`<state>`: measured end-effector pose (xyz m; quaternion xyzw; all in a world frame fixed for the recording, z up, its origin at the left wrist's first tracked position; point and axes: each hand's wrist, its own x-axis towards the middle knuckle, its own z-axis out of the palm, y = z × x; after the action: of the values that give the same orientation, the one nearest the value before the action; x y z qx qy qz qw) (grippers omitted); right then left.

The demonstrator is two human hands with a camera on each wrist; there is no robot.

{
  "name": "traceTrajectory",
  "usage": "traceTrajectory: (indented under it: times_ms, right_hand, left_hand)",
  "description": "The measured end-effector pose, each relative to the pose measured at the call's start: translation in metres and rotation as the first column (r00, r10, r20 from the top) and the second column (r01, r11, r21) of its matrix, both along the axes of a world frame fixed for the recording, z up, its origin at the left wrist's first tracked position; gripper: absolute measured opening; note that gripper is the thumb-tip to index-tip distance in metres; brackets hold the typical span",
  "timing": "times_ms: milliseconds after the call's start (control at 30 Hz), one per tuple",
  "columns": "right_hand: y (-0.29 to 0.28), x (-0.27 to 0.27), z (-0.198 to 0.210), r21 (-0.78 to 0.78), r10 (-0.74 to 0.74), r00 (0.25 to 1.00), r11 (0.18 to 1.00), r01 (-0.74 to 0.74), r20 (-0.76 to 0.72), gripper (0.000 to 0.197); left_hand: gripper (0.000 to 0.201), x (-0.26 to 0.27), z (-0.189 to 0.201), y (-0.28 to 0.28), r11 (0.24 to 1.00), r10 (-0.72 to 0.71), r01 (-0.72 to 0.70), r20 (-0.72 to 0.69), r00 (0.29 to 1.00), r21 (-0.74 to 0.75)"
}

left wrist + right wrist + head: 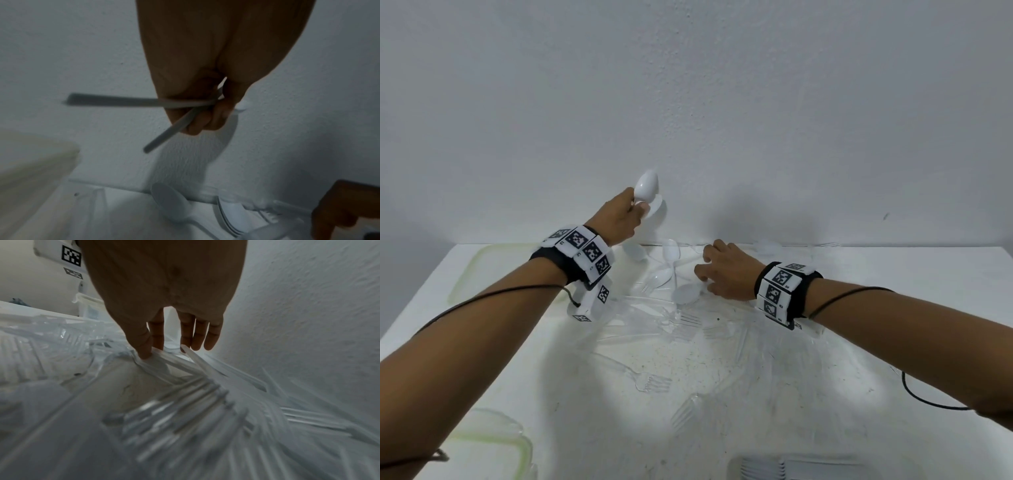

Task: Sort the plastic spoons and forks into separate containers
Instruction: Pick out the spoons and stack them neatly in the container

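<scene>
While the left hand (pixel 619 219) is raised above the far edge of the white tabletop (pixel 825 359), its fingers are curled around the handles of two white plastic spoons (pixel 646 186) — one bowl stands up against the pale textured wall (pixel 722 102), the second sits just behind it. From the left wrist view the two handles (pixel 115 99) cross in the grip, one jutting sideways, the other slanting down. The right hand (pixel 726 270) is low over the scattered pile, palm down, fingers (pixel 198 335) extended and slightly spread; its thumb tip touches the handles of loose cutlery, and it grips nothing. Several more white spoons (pixel 671 253) lie at the back of the table between the two hands, one bowl (pixel 686 294) just beside the right thumb. Clear plastic forks (pixel 650 380) are strewn across the middle and near part of the surface, some overlapping, their tines (pixel 686 413) pointing various ways. A clear rectangular container with a pale green rim (pixel 469 270) sits at the far left of the table, and another green-rimmed clear container (pixel 513 445) at the near left corner — what they contain cannot be made out. Both wrists carry black bands with white blocks of black-and-white square markers (pixel 585 251), and thin black cables (pixel 482 298) run back along the forearms.
</scene>
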<state>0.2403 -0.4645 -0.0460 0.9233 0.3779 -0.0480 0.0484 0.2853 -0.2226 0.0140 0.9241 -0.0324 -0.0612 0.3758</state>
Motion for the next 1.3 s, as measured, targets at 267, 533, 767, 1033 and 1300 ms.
traceTrajectory:
  times_ms: [267, 533, 767, 1033, 1300]
  right_hand:
    - [0.003, 0.0, -0.002, 0.105, -0.012, 1.0, 0.994, 0.01, 0.021, 0.009]
    - [-0.021, 0.0, 0.019, 0.416, -0.178, 0.984, 0.894, 0.168, -0.015, 0.005]
    - [-0.046, -0.01, 0.024, 0.365, -0.128, 0.991, 0.922, 0.131, -0.034, 0.004]
    - [-0.044, -0.043, 0.014, 0.206, 0.088, 0.985, 0.977, -0.057, -0.146, 0.013]
    - [-0.06, -0.043, 0.02, 0.387, -0.116, 0.965, 0.899, 0.203, -0.237, 0.014]
  left_hand:
    - [0.038, -0.013, -0.028, 0.0, 0.94, 0.047, 0.025, -0.203, 0.978, 0.34]
    - [0.037, -0.024, -0.04, -0.025, 0.918, 0.023, 0.035, -0.14, 0.99, 0.394]
    - [0.045, -0.032, -0.055, -0.053, 0.894, 0.002, 0.041, -0.096, 0.995, 0.446]
    - [0.039, -0.033, -0.058, -0.068, 0.834, 0.048, 0.003, -0.078, 0.996, 0.552]
    - [0.024, -0.033, -0.067, -0.07, 0.846, -0.05, 0.083, -0.076, 0.996, 0.527]
